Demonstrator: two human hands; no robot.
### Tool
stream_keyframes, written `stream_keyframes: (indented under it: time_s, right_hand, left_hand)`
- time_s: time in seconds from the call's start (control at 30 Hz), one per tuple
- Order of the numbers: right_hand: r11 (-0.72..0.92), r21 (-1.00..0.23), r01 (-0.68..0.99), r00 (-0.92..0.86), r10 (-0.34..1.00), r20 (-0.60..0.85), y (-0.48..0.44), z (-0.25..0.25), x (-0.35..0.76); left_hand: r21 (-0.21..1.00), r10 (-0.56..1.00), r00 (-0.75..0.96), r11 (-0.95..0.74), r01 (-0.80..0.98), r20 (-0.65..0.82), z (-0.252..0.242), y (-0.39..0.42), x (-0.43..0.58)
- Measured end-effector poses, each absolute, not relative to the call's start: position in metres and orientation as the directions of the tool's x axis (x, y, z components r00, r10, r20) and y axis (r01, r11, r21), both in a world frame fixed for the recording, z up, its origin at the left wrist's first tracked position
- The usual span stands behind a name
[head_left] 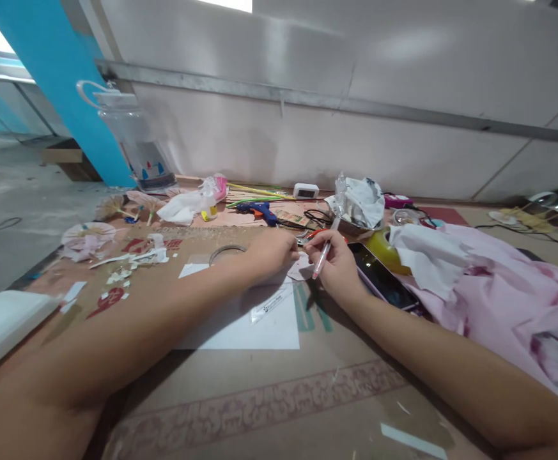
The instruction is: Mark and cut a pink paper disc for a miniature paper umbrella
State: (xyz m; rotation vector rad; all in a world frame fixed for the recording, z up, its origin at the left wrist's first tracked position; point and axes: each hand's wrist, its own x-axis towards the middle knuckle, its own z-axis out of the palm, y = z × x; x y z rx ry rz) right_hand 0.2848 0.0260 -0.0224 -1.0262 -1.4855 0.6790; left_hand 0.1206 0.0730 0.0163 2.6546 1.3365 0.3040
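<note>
My right hand (337, 260) is closed around a pink-and-white pen (325, 250), its tip down on a small pale pink paper piece (300, 268). My left hand (271, 253) is closed, pinching the left edge of that same paper piece against the brown cardboard (240, 396) covering the work surface. Just below my hands lies a white paper sheet (254, 326) with a clear ruler (270, 303) on it.
A dark phone (383, 278) and a yellow tape roll (385, 250) sit right of my hand, beside pink cloth (499, 287). Behind are a blue glue gun (258, 210), crumpled bags, a plastic jug (137, 137), paper umbrellas (87, 236) and paper scraps at left.
</note>
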Motion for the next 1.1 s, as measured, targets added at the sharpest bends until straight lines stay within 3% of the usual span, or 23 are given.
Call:
stream_keyframes:
  time_s: [0.17,0.4,0.57,0.63,0.8,0.9,1.1]
  right_hand:
    - [0.457,-0.866,0.204,-0.007,0.885,0.466,0.026,-0.024,0.283]
    - [0.453,-0.845,0.283,-0.028,0.885,0.465,0.019,-0.016,0.283]
    - [0.489,-0.793,0.364,-0.129,0.869,0.477,0.019,-0.018,0.283]
    - [0.478,-0.78,0.404,-0.165,0.876,0.452,0.021,-0.02,0.282]
    - [0.486,-0.693,0.533,-0.282,0.874,0.397,0.024,-0.022,0.281]
    - [0.545,-0.578,0.607,-0.377,0.838,0.395,0.021,-0.023,0.282]
    - [0.579,-0.429,0.694,-0.462,0.814,0.351,0.018,-0.022,0.282]
  left_hand:
    - [0.227,0.806,0.573,-0.592,0.773,0.149,0.01,0.081,0.122]
    - [0.112,0.789,0.555,-0.596,0.795,0.263,0.032,0.089,0.108]
    - [0.042,0.78,0.531,-0.575,0.817,0.331,0.048,0.048,0.068]
    - [-0.021,0.759,0.591,-0.61,0.792,0.273,0.047,0.015,0.058]
    - [-0.123,0.659,0.748,-0.751,0.649,-0.08,0.023,-0.057,0.068]
    - [-0.186,0.604,0.792,-0.791,0.582,-0.087,0.008,-0.064,0.078]
    - [-0.134,0.583,0.808,-0.81,0.57,-0.087,0.006,-0.048,0.078]
